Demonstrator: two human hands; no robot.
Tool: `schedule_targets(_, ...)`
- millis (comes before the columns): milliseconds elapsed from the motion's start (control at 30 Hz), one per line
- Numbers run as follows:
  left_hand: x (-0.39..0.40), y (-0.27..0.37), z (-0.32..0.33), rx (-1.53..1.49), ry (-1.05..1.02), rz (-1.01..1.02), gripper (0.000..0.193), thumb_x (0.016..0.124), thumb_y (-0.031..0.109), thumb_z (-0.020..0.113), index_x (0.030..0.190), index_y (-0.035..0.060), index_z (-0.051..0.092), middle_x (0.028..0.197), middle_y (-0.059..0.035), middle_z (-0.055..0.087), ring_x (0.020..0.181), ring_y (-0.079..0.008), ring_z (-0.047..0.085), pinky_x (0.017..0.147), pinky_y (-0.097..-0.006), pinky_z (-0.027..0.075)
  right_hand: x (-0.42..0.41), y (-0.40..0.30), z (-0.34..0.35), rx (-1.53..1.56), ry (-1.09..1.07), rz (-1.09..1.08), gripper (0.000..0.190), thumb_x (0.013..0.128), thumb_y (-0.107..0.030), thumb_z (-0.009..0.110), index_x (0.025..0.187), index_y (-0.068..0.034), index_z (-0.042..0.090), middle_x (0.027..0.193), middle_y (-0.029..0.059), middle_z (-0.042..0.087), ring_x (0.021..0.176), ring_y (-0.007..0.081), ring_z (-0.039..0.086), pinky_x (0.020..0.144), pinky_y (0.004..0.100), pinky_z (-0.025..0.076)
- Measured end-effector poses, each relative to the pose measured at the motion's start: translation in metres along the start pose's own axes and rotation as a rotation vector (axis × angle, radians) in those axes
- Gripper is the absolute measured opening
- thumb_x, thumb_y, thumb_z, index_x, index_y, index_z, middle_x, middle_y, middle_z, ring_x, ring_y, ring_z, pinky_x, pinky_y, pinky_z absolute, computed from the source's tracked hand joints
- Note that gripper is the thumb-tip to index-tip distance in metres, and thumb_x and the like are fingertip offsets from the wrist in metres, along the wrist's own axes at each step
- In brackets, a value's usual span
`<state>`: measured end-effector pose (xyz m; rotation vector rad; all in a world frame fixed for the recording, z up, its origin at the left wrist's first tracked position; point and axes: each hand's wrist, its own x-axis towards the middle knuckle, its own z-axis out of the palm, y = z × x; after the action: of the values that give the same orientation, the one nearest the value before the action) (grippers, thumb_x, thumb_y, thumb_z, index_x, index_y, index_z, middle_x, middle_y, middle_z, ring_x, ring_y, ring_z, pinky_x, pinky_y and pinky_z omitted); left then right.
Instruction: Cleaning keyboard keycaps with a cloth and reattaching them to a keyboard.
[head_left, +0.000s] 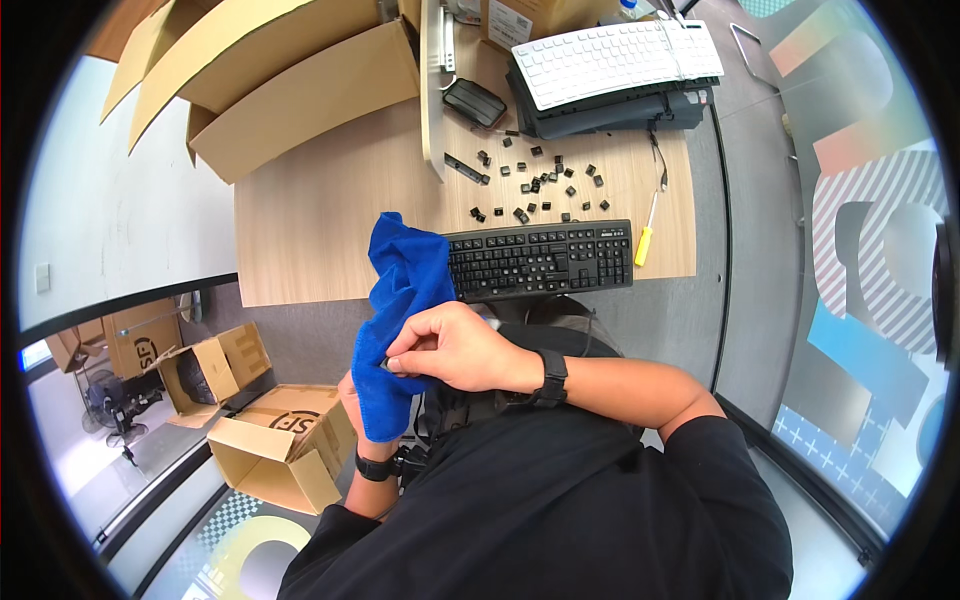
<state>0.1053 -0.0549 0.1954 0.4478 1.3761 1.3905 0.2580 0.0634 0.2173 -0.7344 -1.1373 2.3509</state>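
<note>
A blue microfiber cloth (409, 281) hangs in front of my body, its upper end lapping over the left end of a black computer keyboard (540, 259). My left hand (351, 397) holds the cloth from behind, its fingers mostly hidden by the fabric. On the cloth's near side, my right hand (461, 349) has thumb and forefinger pinched against it; anything small between the fingertips cannot be made out. The keyboard lies along the desk's front edge with many keycaps off, baring switch posts in its middle and right. Several loose black keycaps (551, 178) are scattered behind it.
A yellow-handled screwdriver (643, 244) lies right of the keyboard. Farther back are a stack of keyboards topped by a white one (615, 64), a black case (475, 103) and a divider panel (431, 90). Open cardboard boxes stand on the desk (315, 97) and floor (281, 450).
</note>
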Motion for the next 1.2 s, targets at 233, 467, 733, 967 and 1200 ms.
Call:
schedule_targets(233,0.017,0.015,0.008,0.048,-0.077,0.038,0.038,0.103,0.018,0.049,0.13,-0.0071,0.058,0.12,-0.0194,0.067,0.107,-0.0293,0.069,0.093,-0.0395,0.058,0.006,-0.013,-0.001,-0.002,0.075,0.02,0.009,0.09,-0.002,0.073,0.097,0.004,0.073,0.093,0.0097,0.074,0.086,0.0118,0.07,0.081,0.0263,0.058)
schedule_targets(467,0.026,0.02,0.012,-0.04,-0.053,0.032,0.039,0.103,0.02,0.05,0.131,-0.006,0.058,0.124,-0.0211,0.065,0.109,-0.0302,0.068,0.095,-0.0418,0.057,0.01,-0.017,0.003,-0.108,0.068,-0.053,0.009,0.09,-0.003,0.073,0.096,0.003,0.071,0.091,0.0062,0.072,0.083,0.009,0.067,0.076,0.0241,0.056)
schedule_targets(733,0.028,0.013,0.0,-0.1,-0.006,0.167,0.042,0.106,0.027,0.045,0.134,-0.0019,0.057,0.13,-0.02,0.062,0.116,-0.0326,0.064,0.101,-0.0461,0.054,0.016,-0.018,0.009,-0.367,0.019,-0.101,0.011,0.09,-0.005,0.071,0.099,0.0,0.07,0.086,0.0009,0.068,0.078,0.0059,0.062,0.072,0.0222,0.053)
schedule_targets(967,0.025,0.021,0.009,0.069,0.073,0.259,0.014,0.094,0.003,0.062,0.106,-0.0018,0.068,0.106,-0.005,0.066,0.096,-0.0139,0.064,0.084,-0.0264,0.052,0.017,-0.019,0.006,-0.309,0.054,-0.114,0.018,0.091,-0.004,0.071,0.106,0.004,0.073,0.094,0.0085,0.075,0.084,0.0105,0.07,0.078,0.0265,0.057)
schedule_targets(1200,0.019,0.031,0.017,0.313,0.114,0.377,0.012,0.091,-0.002,0.064,0.101,-0.005,0.067,0.1,-0.0041,0.064,0.09,-0.0112,0.061,0.081,-0.0237,0.049,0.013,-0.019,0.012,-0.269,0.098,-0.172,0.02,0.09,-0.002,0.069,0.109,0.004,0.074,0.1,0.0135,0.076,0.091,0.0176,0.073,0.083,0.0307,0.059)
